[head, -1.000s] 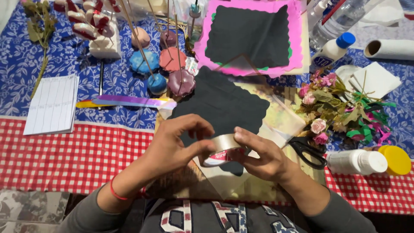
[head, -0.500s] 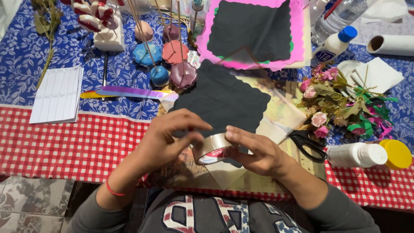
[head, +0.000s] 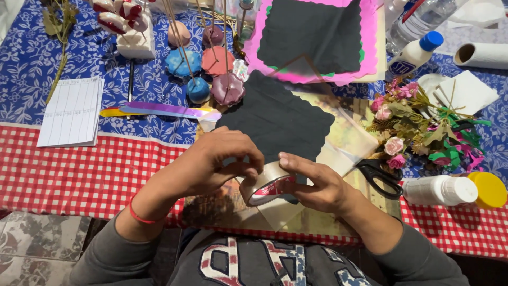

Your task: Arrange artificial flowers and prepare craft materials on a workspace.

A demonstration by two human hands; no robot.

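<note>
While the left hand point(head: 211, 164) is covering the tape roll point(head: 267, 184), both hands are gripping it, right hand point(head: 317, 185) fingers partly hiding its far edge

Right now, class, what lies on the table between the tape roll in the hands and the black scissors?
In the head view, only the right hand lies between the tape roll and the scissors.

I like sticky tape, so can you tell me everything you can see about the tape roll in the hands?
The tape roll is a ring of clear, shiny tape that looks tan, wound on a core with red and white inside. It is tilted, its open side facing down toward the person. Both hands hold it above the red checked cloth: the left hand curls over its top and left edge, and the right hand grips its right side, thumb lying on the outer band. No loose end of tape can be made out.
</note>
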